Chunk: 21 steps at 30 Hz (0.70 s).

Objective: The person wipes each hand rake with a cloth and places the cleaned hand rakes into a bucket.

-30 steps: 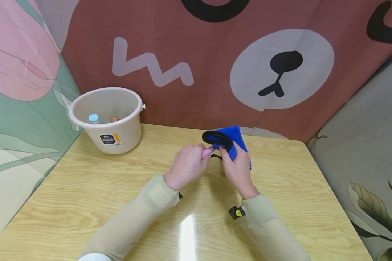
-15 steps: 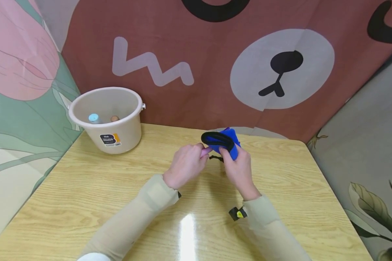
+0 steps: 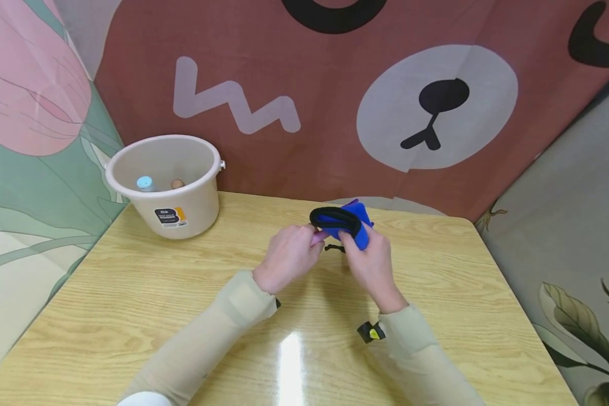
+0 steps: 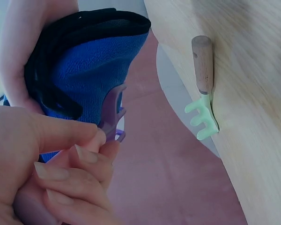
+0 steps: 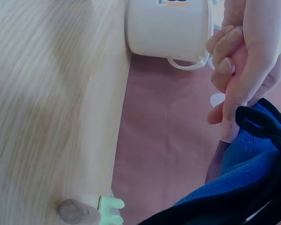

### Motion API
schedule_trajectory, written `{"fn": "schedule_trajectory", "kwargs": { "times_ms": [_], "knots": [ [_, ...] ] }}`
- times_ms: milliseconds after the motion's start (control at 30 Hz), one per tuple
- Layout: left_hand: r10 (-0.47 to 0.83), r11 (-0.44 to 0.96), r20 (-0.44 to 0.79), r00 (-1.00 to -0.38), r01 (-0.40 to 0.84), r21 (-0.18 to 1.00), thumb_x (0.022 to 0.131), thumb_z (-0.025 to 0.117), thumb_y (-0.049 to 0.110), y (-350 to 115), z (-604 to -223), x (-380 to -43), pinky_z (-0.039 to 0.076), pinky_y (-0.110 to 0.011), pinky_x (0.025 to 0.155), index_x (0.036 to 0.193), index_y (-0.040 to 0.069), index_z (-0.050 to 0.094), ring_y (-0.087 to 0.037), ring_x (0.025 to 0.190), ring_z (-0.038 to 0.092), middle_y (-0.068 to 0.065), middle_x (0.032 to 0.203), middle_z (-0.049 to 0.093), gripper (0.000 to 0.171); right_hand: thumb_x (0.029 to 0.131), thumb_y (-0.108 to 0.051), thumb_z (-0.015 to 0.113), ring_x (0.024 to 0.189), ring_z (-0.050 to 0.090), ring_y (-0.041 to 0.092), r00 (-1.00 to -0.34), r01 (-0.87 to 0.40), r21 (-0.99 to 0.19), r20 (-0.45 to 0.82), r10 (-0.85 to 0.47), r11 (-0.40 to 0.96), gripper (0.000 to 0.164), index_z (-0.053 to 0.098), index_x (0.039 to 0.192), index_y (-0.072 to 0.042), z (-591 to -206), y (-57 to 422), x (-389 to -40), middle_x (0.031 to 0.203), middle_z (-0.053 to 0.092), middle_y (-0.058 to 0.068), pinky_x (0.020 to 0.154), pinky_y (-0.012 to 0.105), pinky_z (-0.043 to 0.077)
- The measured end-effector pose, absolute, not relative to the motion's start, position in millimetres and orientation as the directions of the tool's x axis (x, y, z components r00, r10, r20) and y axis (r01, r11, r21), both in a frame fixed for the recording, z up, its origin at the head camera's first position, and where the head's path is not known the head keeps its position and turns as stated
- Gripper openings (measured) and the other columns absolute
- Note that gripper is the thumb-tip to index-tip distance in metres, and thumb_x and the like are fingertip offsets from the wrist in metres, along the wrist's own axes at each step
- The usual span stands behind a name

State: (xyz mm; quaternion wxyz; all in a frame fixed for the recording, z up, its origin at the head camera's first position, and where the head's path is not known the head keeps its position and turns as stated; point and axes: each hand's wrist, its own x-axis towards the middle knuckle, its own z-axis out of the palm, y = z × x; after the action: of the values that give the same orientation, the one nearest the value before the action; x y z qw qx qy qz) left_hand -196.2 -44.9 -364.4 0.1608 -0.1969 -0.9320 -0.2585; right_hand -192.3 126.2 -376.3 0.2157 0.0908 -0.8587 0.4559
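Observation:
My left hand grips the pink handle of a small hand rake, whose purple pronged head shows in the left wrist view. With my right hand I hold a folded blue cloth with black edging against that head, thumb on the near side. The cloth wraps around part of the head, and a purple tip sticks out past its far edge in the head view. A dark cord hangs below the cloth. Both hands are above the table.
A beige bucket stands at the back left, with a light-blue-topped item and a brown item inside. On the wooden table lies a green rake with a wooden handle. A printed curtain hangs behind.
The blue cloth's far corner has come down and folded over, and a purple tip has appeared beyond it. Both hands stay in nearly the same place.

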Motion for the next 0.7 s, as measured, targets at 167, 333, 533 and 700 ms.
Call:
{"fn": "schedule_trajectory", "kwargs": {
  "times_ms": [167, 333, 533, 700],
  "knots": [
    [0.263, 0.795, 0.437, -0.86, 0.45, 0.407, 0.098, 0.06, 0.019, -44, -360, -196, 0.046, -0.038, 0.043, 0.067, 0.014, 0.053, -0.019, 0.05, 0.054, 0.003, 0.056, 0.043, 0.032, 0.093, -0.028, 0.072, 0.058, 0.049, 0.02, -0.868, -0.394, -0.723, 0.496, 0.03, 0.567, 0.019, 0.073, 0.096, -0.009, -377, 126, -193, 0.064, 0.059, 0.004, 0.053, 0.035, 0.036],
    [0.27, 0.796, 0.446, -0.853, 0.459, 0.394, 0.099, 0.059, 0.018, -43, -357, -193, 0.044, -0.037, 0.041, 0.071, 0.01, 0.058, -0.019, 0.047, 0.051, 0.002, 0.055, 0.043, 0.028, 0.094, -0.03, 0.071, 0.061, 0.053, 0.02, -0.852, -0.412, -0.712, 0.522, 0.036, 0.568, 0.024, 0.075, 0.103, -0.008, -380, 126, -197, 0.075, 0.07, 0.007, 0.055, 0.036, 0.039],
    [0.276, 0.795, 0.451, -0.849, 0.465, 0.389, 0.101, 0.061, 0.025, -43, -357, -191, 0.048, -0.04, 0.043, 0.079, 0.007, 0.065, -0.023, 0.05, 0.056, -0.001, 0.055, 0.048, 0.029, 0.094, -0.027, 0.07, 0.06, 0.055, 0.022, -0.808, -0.45, -0.647, 0.588, 0.027, 0.615, 0.023, 0.074, 0.1, -0.004, -387, 128, -204, 0.075, 0.071, 0.01, 0.053, 0.037, 0.041],
    [0.275, 0.789, 0.462, -0.843, 0.472, 0.393, 0.101, 0.061, 0.028, -43, -356, -190, 0.046, -0.039, 0.043, 0.075, 0.007, 0.062, -0.024, 0.049, 0.054, -0.001, 0.054, 0.046, 0.034, 0.094, -0.024, 0.071, 0.059, 0.058, 0.023, -0.764, -0.486, -0.588, 0.645, 0.012, 0.646, 0.022, 0.073, 0.098, -0.002, -389, 129, -210, 0.076, 0.072, 0.013, 0.051, 0.038, 0.043]
  ]
}}
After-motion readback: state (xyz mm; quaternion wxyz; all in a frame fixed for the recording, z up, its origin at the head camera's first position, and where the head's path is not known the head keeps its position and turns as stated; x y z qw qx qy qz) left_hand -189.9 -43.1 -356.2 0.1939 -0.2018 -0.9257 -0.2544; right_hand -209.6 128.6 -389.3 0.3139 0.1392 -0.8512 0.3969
